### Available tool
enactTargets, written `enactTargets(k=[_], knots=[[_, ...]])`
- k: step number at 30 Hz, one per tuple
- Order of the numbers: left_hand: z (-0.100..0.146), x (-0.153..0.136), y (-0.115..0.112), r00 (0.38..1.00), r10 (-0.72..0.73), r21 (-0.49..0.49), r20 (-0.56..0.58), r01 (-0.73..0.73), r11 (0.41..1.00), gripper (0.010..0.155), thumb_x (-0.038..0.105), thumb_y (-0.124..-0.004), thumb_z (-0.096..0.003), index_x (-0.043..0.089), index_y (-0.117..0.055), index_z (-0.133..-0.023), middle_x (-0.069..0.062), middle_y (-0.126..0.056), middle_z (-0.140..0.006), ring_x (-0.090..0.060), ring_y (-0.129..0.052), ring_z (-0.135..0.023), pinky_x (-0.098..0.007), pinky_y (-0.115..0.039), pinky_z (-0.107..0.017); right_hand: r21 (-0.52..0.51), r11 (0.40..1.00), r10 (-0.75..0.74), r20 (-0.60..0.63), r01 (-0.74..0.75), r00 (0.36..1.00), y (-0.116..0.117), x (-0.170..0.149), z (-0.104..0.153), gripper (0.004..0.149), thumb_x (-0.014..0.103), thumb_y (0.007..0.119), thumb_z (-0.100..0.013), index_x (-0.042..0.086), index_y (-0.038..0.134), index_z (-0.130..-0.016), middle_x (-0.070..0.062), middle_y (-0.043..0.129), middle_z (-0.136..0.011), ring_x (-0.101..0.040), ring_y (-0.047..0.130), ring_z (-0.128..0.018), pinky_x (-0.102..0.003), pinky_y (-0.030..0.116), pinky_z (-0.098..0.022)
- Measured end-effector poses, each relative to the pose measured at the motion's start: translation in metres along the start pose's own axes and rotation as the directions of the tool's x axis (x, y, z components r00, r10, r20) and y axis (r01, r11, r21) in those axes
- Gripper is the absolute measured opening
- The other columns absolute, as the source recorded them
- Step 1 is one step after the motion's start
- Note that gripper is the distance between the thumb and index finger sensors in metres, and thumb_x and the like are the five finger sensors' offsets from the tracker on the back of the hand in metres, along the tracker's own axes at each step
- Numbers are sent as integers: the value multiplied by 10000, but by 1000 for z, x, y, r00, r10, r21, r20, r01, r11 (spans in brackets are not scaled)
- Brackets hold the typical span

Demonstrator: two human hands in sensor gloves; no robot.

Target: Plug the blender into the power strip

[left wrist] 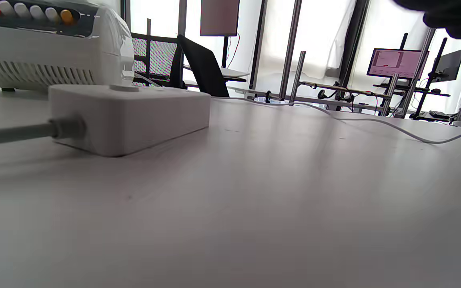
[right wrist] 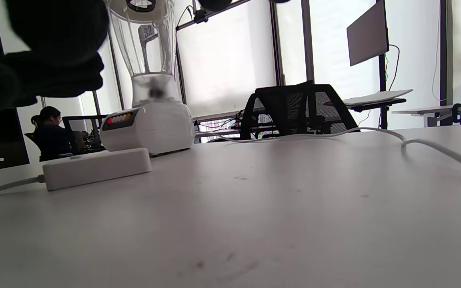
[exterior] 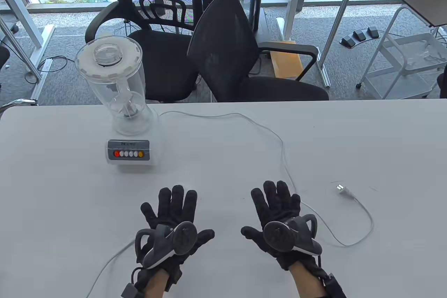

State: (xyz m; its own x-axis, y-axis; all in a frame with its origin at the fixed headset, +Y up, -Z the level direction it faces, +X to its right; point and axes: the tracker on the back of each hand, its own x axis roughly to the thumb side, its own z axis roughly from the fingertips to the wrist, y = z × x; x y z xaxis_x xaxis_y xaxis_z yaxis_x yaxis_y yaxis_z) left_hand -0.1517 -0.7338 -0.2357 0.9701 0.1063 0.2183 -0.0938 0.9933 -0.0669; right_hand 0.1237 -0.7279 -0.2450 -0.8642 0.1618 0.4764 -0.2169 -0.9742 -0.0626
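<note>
Start step: both hands, left (exterior: 173, 226) & right (exterior: 279, 221), flat, fingers spread, empty; next, right takes plug (exterior: 341, 189) at 3 o'clock.

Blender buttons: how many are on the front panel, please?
6, in one row on the grey panel of the blender: one red at the left end, four white in the middle, one orange at the right end. None looks hidden.
</note>
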Motion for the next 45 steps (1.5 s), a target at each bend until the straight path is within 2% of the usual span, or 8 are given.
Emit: enactTargets(k=[4, 9, 21, 26, 36, 38, 45], knots=[[-4, -3, -3, 1000, -6, -18, -11, 6, 1000, 1042, 795, -524, -382, 247, -93, -1157, -183, -116, -1264, -542, -137, -1155, -863, -171, -645, -45, 999, -10, -6, 10, 1000, -10, -1, 5, 1000, 613, 694, -492, 42, 210, -1154, -374, 126, -1124, -691, 108, -953, -888, 321, -538], [-4, -8, 0, 999, -33, 6, -43, 33, 999, 1043, 784, -565, -390, 250, -99, -1155, -176, -124, -1266, -534, -155, -1161, -857, -186, -657, -84, 996, -20, -17, 18, 1000, -17, -3, 9, 994, 608, 696, -492, 37, 223, -1154, -373, 147, -1127, -691, 123, -955, -885, 332, -540], [-4, -51, 6, 975, -8, 40, -224, 17, 999, 1083, 763, -685, -374, 242, -158, -1163, -170, -206, -1273, -523, -251, -1173, -845, -241, -682, -127, 991, -58, -65, 50, 996, -25, -16, 15, 989, 604, 698, -493, 32, 233, -1152, -373, 162, -1128, -691, 132, -957, -882, 340, -541], [-10, -66, -5, 957, 22, -13, -289, -27, 1000, 1073, 752, -711, -375, 207, -246, -1174, -157, -358, -1271, -495, -443, -1165, -839, -288, -690, -125, 990, -75, -74, 65, 994, -23, -19, 13, 987, 602, 699, -493, 28, 241, -1152, -373, 174, -1129, -691, 138, -957, -880, 345, -542], [-26, -60, -25, 943, -48, -90, -329, 19, 996, 928, 698, -715, -420, 189, -465, -1154, -82, -680, -1155, -427, -702, -1070, -810, -343, -706, -135, 988, -86, -63, 77, 994, -25, -16, 15, 983, 601, 699, -492, 25, 254, -1152, -372, 190, -1131, -691, 147, -957, -878, 352, -543], [-27, -63, -26, 936, -51, -108, -348, 14, 994, 868, 657, -724, -448, 191, -491, -1143, -62, -720, -1123, -408, -740, -1045, -800, -358, -710, -133, 988, -89, -63, 81, 994, -25, -16, 15, 983, 600, 700, -492, 22, 256, -1152, -373, 193, -1130, -690, 148, -958, -878, 354, -542], [-30, -64, -27, 936, -33, -117, -351, -9, 993, 836, 604, -762, -457, 174, -523, -1134, -84, -731, -1110, -380, -786, -971, -774, -429, -722, -135, 987, -98, -66, 88, 993, -25, -17, 17, 975, 597, 700, -493, 19, 272, -1151, -371, 215, -1132, -691, 158, -958, -876, 360, -542]])
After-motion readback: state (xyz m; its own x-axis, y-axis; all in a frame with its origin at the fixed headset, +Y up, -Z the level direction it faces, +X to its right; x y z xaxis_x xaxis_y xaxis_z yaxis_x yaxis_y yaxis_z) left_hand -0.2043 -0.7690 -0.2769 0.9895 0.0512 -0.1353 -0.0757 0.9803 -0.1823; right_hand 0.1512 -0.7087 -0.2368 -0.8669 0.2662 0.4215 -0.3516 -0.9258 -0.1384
